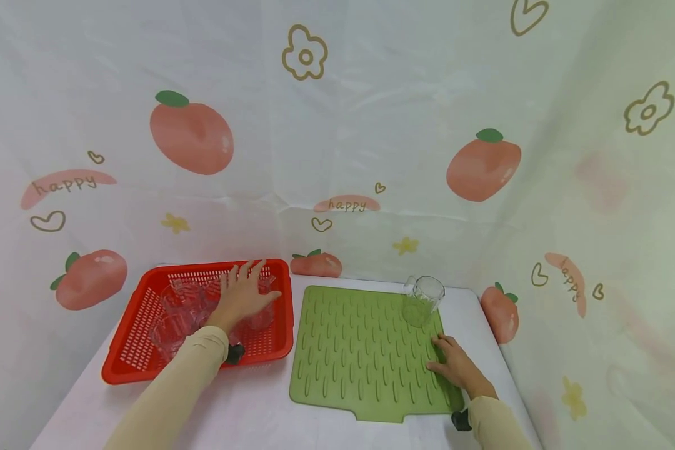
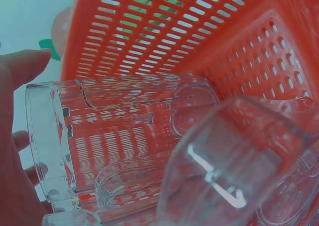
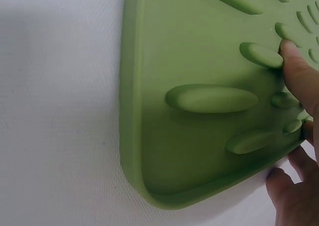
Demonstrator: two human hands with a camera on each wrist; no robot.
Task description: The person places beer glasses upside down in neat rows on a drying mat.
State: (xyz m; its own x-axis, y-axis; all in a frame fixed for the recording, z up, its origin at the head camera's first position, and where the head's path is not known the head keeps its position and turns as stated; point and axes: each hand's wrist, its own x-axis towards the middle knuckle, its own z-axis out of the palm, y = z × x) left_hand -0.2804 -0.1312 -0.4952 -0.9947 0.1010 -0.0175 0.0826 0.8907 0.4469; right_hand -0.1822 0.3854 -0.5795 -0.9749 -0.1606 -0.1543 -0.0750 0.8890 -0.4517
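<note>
My left hand [image 1: 243, 300] reaches over the red plastic basket [image 1: 285, 350] with its fingers spread apart. In the left wrist view its thumb and fingers stand around the end of a clear glass mug [image 2: 124, 116] lying in the basket. Another glass mug [image 2: 224, 166] looms close to that camera. My right hand [image 1: 458, 365] rests at the right edge of the green ridged mat [image 1: 365, 350]. Its thumb [image 3: 298, 71] lies on the ridges, and the other fingers are beside the rim. A clear mug [image 1: 422, 303] stands on the mat's far right corner.
More glass mugs [image 1: 174, 325] crowd the left part of the basket. Basket and mat sit side by side on a white-covered table [image 1: 259, 412]. A printed fabric curtain [image 1: 337, 137] rises behind the table and along its sides.
</note>
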